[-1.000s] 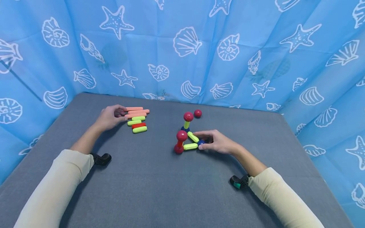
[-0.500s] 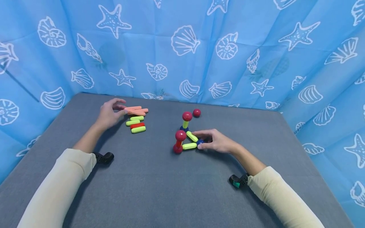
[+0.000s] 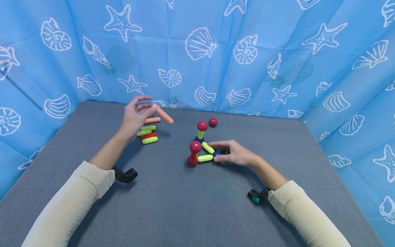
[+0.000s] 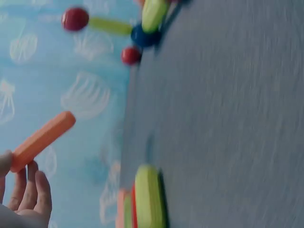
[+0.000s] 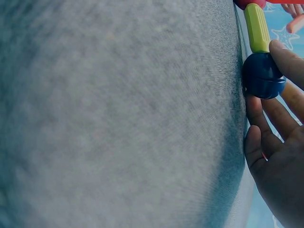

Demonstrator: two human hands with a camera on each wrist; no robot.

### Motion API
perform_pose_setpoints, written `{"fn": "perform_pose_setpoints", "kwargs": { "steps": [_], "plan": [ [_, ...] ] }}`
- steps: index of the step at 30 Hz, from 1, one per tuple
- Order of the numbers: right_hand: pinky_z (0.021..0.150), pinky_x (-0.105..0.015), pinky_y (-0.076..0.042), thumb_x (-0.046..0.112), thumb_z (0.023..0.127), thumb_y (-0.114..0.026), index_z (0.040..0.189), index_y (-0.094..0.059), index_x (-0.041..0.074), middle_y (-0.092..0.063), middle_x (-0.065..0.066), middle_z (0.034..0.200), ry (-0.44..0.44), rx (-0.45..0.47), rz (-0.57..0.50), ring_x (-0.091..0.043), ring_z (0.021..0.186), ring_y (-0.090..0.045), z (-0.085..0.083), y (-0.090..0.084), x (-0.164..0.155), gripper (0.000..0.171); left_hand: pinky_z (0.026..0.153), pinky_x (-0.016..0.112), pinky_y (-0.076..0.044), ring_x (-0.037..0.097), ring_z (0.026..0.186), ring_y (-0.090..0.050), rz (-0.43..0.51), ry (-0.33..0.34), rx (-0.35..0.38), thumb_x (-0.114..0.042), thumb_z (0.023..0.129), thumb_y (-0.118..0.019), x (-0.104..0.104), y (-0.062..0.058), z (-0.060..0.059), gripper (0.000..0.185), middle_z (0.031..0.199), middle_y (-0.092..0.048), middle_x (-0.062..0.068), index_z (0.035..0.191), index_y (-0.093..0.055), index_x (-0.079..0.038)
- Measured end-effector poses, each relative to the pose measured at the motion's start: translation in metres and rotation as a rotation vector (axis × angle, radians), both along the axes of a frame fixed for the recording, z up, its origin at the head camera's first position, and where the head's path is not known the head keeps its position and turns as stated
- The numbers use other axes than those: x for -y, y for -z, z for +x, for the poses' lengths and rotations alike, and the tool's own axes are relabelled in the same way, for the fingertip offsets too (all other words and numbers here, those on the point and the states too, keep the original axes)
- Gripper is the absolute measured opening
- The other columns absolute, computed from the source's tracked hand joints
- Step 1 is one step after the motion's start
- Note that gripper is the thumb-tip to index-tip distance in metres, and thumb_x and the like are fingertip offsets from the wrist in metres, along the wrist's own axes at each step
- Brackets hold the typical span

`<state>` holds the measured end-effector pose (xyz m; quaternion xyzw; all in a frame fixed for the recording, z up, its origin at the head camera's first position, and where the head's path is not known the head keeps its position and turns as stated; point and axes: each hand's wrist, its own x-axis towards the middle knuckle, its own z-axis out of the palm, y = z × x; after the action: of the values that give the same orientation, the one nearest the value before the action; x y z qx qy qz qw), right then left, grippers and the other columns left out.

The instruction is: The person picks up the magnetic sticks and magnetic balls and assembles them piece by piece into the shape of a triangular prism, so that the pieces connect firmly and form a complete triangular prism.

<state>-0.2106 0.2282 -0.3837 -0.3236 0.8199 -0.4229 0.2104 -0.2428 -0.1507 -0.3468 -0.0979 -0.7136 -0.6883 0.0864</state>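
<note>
My left hand [image 3: 135,115] is lifted above the grey table and pinches one end of an orange stick [image 3: 163,114], which slants down to the right; the same stick [image 4: 42,139] shows in the left wrist view. Below it lies a small pile of sticks [image 3: 148,132]: orange, green and red. My right hand [image 3: 236,153] rests on the table and pinches a blue ball [image 5: 262,75] at a corner of a structure [image 3: 200,147] of green sticks and red and blue balls. A green stick [image 5: 256,27] joins that blue ball.
A loose red ball [image 3: 213,122] lies behind the structure. Blue cloth with white shells and starfish [image 3: 200,44] walls in the grey table [image 3: 185,206] on three sides. Black wrist straps [image 3: 124,175] sit at both cuffs.
My left hand has picked an orange stick off the pile and raised it up and to the right. The right hand and the structure have stayed put.
</note>
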Motion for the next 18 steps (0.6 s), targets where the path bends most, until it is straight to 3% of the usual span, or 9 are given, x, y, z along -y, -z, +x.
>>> {"fn": "perform_pose_setpoints", "kwargs": {
  "steps": [4,10,18],
  "plan": [
    [0.09,-0.038,-0.05,0.014,0.093,-0.07,0.144,-0.05,0.003,-0.059,-0.013,0.133,0.012,0.011,0.007,-0.025,0.109,-0.057,0.0,0.0,0.0,0.056,0.09,0.035,-0.055,0.015,0.1,-0.069,-0.018,0.144,0.05,-0.013,0.096,-0.067,-0.021,0.004,0.009,0.042,0.115,-0.066,0.013,0.135,-0.051,-0.007],
    [0.09,-0.042,-0.049,0.015,0.093,-0.071,0.144,-0.05,0.003,-0.059,-0.013,0.133,0.02,0.018,0.014,-0.027,0.107,-0.056,0.001,0.0,0.0,0.057,0.089,0.038,-0.056,0.023,0.104,-0.068,-0.12,0.299,0.045,-0.009,0.096,-0.066,-0.047,0.011,0.021,0.043,0.121,-0.065,0.018,0.136,-0.051,-0.005],
    [0.091,-0.043,-0.048,0.015,0.093,-0.07,0.145,-0.05,0.003,-0.058,-0.013,0.134,0.023,0.023,0.015,-0.027,0.108,-0.056,0.002,-0.001,0.0,0.057,0.09,0.035,-0.055,0.027,0.109,-0.067,-0.183,0.384,0.033,-0.004,0.095,-0.066,-0.064,0.016,0.025,0.04,0.122,-0.065,0.016,0.133,-0.054,-0.005]
  ]
}}
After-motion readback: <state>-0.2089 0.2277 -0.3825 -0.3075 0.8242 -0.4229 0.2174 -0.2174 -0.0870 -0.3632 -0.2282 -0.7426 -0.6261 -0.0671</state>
